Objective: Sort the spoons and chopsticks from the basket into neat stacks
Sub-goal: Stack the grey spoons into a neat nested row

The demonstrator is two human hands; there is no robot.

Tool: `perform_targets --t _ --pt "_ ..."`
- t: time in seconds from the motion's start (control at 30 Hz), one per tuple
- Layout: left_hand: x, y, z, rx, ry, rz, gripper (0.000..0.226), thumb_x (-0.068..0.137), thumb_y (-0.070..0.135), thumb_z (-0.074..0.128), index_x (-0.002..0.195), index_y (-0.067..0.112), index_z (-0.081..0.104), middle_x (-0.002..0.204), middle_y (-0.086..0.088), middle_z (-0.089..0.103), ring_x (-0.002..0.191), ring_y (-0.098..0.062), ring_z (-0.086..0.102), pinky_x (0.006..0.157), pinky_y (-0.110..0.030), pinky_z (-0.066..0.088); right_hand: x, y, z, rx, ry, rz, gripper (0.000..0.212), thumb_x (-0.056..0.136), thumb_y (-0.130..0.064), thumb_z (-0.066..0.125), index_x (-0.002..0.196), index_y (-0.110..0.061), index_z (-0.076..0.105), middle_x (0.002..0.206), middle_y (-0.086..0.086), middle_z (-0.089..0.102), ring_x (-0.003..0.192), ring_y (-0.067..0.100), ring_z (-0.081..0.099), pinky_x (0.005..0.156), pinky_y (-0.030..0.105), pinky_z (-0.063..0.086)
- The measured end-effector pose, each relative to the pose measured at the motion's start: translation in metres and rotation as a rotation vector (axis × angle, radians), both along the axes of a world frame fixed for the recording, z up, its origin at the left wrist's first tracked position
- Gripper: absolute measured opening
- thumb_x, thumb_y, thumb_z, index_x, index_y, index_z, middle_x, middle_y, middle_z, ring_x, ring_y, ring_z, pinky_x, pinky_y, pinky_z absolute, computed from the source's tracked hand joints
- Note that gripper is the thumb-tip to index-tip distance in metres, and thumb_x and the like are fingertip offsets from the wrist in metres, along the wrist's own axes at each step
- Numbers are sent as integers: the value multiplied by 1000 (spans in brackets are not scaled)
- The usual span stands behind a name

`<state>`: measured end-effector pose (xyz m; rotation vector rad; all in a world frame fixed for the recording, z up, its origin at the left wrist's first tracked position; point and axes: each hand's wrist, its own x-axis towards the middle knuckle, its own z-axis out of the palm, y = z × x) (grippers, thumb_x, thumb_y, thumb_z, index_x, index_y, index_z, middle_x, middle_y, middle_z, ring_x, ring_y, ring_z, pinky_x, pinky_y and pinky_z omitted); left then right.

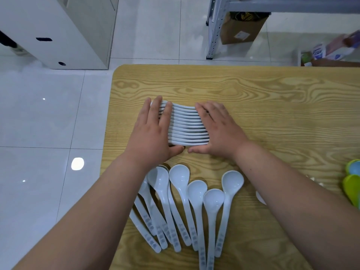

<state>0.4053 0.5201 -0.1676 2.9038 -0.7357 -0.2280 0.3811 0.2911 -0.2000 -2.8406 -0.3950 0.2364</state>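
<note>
On the wooden table (272, 106), the spoon stack (187, 125) at twelve o'clock is pressed between the straight-fingered left hand (153, 129) and right hand (218, 127). It is judged light, stiff and slippery, best squeezed at both ends.

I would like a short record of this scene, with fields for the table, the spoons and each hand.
table: light wooden table, rounded corner
stack: row of white plastic spoons packed side by side, between both hands
left hand: flat, straight fingers press the row's left end
right hand: flat, straight fingers press the row's right end
loose: fanned white plastic spoons nearer the person, bowls facing up
</note>
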Motion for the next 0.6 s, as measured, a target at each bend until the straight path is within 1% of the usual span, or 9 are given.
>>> perform_targets --t 0.13,0.2,0.27,0.43,0.6 --pt "0 0 1 4 6 -7 119 68 74 64 159 12 18 165 -21 9 152 -44 3 123 -55 13 2 0 4 -36 63 6 132 62 -96 38 160 -12 10 164 8 16 153 29 6 125 50 9" --pt "0 1 2 -2 12 -10 120 67 79 58 160 16 15 166 -20 4 152 -42 -1 123 -55 10 2 -1 6 -38 84 9 131 63 -96 37 160 -15 4 167 7 8 155 27 -1 126 49 5" --pt "-1 2 3 -4 2 -26 117 69 81 54 160 17 16 166 -19 3 153 -41 -2 123 -55 9 2 -3 8 -25 95 -3 129 63 -95 37 160 -17 3 168 5 4 155 25 -4 126 49 3" --pt "-1 1 3 20 -59 -92 104 76 80 50 155 16 31 164 -17 18 153 -40 6 122 -57 15 0 -11 11 -29 131 -7 126 64 -95 37 160 -23 0 168 2 -1 155 22 -9 126 49 2" --pt "-4 -4 10 28 -51 -110 90 79 71 40 151 17 41 158 -15 35 151 -39 18 123 -54 14 1 -16 18 -9 157 -12 124 66 -93 44 160 -28 -2 168 -2 -5 155 20 -12 126 45 -1"
